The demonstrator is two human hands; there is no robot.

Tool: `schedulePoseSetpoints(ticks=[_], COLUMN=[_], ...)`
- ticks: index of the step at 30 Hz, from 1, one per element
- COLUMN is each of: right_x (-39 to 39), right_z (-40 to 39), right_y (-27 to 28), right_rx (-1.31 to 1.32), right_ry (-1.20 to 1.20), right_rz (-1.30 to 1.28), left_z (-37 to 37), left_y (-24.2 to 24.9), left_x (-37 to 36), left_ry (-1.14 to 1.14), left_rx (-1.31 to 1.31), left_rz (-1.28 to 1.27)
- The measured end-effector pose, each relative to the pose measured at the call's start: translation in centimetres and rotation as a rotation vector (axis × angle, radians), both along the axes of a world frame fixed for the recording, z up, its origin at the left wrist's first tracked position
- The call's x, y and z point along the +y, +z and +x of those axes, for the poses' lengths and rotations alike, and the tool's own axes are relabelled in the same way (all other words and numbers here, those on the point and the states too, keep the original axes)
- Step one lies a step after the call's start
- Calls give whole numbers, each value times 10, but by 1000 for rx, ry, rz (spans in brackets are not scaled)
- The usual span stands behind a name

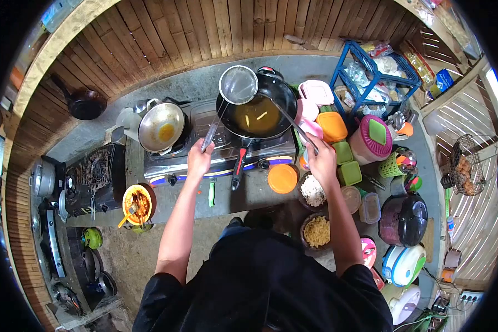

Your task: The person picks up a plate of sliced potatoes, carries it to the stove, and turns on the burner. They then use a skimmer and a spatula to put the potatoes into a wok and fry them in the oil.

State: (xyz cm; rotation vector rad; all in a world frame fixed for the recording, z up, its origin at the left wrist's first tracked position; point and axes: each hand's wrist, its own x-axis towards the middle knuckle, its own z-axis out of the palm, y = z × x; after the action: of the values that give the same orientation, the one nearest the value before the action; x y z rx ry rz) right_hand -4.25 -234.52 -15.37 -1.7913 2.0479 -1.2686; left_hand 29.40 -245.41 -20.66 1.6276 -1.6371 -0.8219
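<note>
My left hand (199,159) is closed round the handle of a round mesh strainer (238,84), whose basket hangs over the far left part of a black wok (285,99). In my right hand (322,160) is the dark handle of a long spatula (289,117) that slants down into the wok; its tip is hard to make out. Brown oil (249,120) lies in the wok with a few pale yellow strips (262,115) in it. The wok sits on the right burner of a gas stove (216,156), its black and red handle (239,167) pointing toward me.
A second pan (161,128) stands on the left burner. Along the front edge are a green-handled knife (212,193) and an orange lid (283,179). Bowls of white food (313,191) and yellow pieces (317,231) sit near my right arm. Several plastic containers crowd the right, below a blue rack (373,74).
</note>
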Motion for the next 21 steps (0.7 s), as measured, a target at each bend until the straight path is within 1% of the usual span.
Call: schedulePoseSetpoints(ticks=[2,4,5,9,12,16,21], right_x=[1,3,5,19,24,19,19], right_z=[7,11,10,0,-8,4,20], right_y=[3,7,1,6,4,9,20], right_rx=[18,104,152,261,243,216,258], right_ry=[11,44,78,94,66,30,89], right_rz=[-36,77,17,33,14,-41,-29], left_z=[-7,-16,-19,-17,-16,-17,-20], left_y=[-3,5,9,10,15,11,16], left_x=[0,6,8,8,8,8,11], left_ry=[-17,-8,5,33,27,27,-11], left_rx=[-42,-27,-8,-17,21,24,9], left_rz=[21,45,70,36,36,39,37])
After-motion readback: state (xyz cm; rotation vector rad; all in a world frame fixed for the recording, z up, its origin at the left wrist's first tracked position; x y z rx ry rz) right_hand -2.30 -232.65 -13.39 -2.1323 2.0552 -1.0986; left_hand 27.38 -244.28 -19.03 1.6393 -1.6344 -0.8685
